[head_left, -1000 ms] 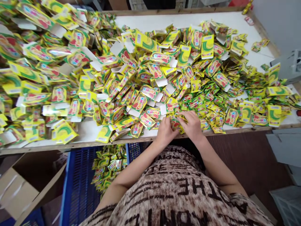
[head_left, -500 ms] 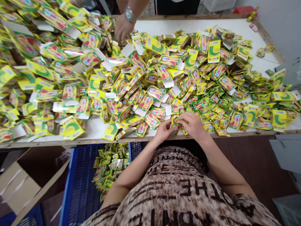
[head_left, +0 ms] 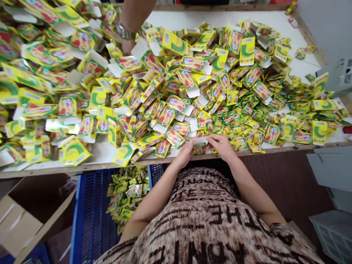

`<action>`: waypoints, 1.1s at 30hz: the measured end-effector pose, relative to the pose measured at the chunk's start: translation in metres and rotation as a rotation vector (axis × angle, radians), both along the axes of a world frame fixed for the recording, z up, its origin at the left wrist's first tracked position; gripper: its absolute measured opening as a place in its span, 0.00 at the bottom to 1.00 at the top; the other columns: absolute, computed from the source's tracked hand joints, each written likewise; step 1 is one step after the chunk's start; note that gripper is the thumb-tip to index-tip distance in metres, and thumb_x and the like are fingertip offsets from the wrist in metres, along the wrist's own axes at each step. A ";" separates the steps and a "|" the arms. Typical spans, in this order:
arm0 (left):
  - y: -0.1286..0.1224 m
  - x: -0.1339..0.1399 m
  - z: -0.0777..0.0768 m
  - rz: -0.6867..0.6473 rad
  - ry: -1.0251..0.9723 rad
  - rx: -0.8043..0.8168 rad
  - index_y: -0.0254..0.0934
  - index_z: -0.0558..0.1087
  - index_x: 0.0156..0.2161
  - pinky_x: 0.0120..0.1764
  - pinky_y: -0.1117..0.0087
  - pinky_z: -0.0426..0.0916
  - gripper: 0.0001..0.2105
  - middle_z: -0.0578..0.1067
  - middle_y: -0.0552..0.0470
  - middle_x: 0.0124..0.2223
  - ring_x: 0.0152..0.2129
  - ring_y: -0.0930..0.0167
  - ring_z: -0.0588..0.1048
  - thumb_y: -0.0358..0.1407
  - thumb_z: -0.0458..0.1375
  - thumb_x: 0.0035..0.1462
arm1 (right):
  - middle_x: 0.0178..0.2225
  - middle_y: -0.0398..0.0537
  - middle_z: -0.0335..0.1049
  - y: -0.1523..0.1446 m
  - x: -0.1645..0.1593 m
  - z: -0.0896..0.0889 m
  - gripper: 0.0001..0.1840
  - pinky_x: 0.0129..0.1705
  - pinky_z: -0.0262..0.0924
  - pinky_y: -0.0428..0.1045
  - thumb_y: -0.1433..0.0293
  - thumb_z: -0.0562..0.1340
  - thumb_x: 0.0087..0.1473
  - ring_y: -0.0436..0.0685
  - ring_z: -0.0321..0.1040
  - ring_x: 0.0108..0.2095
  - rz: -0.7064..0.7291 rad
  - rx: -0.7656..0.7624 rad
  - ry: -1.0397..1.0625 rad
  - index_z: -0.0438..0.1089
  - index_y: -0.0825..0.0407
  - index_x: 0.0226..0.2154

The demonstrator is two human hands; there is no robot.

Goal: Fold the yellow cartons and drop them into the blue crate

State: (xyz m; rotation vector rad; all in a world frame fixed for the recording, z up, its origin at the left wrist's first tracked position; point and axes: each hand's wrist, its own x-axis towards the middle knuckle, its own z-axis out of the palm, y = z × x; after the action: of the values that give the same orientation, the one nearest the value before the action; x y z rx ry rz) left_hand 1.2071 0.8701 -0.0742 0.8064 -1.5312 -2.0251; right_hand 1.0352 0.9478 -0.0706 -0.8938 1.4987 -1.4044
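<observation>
Head cam: left hand (head_left: 184, 154) and right hand (head_left: 222, 147) both pinch small yellow-green carton (head_left: 200, 149) from either side, right at near edge of table (head_left: 181, 18), 6 o'clock of carton pile (head_left: 165, 117). White flap (head_left: 200, 140) faces up, so imo this is flap-handling step; next move likely calls for steady left grip, light touch from right. Versus half second ago: flap now shows between hands, and co-worker's hand (head_left: 128, 47), 11 o'clock, sits deeper in pile.
</observation>
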 end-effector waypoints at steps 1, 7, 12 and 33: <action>-0.001 0.003 0.002 -0.013 0.016 0.037 0.38 0.76 0.54 0.62 0.56 0.60 0.28 0.77 0.43 0.55 0.58 0.59 0.70 0.57 0.56 0.60 | 0.22 0.43 0.70 0.000 0.002 -0.002 0.20 0.24 0.63 0.48 0.52 0.66 0.53 0.52 0.65 0.21 0.056 0.033 -0.108 0.77 0.52 0.34; -0.013 0.005 0.009 0.009 -0.008 0.117 0.40 0.78 0.51 0.60 0.59 0.62 0.21 0.79 0.46 0.52 0.53 0.62 0.74 0.38 0.68 0.50 | 0.21 0.41 0.71 -0.004 0.005 -0.004 0.21 0.25 0.65 0.47 0.53 0.70 0.47 0.50 0.67 0.20 0.135 -0.012 -0.278 0.76 0.53 0.34; -0.015 0.001 0.011 0.004 0.032 0.282 0.39 0.76 0.52 0.56 0.64 0.65 0.25 0.78 0.46 0.53 0.52 0.64 0.74 0.30 0.67 0.46 | 0.22 0.40 0.70 -0.007 0.011 -0.004 0.20 0.21 0.55 0.44 0.57 0.73 0.40 0.46 0.60 0.19 0.213 0.033 -0.385 0.76 0.54 0.33; 0.002 -0.029 -0.006 0.344 -0.078 -0.208 0.38 0.81 0.41 0.54 0.62 0.69 0.12 0.82 0.48 0.43 0.44 0.67 0.78 0.43 0.64 0.56 | 0.35 0.47 0.78 -0.007 0.008 -0.011 0.16 0.28 0.66 0.47 0.55 0.69 0.49 0.53 0.70 0.30 -0.133 -0.038 -0.120 0.81 0.49 0.35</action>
State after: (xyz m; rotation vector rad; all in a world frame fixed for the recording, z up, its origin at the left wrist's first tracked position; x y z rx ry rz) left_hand 1.1783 0.8722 -0.0801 0.9956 -1.4958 -1.5777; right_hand 1.0432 0.9404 -0.0816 -0.7302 1.4674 -1.5596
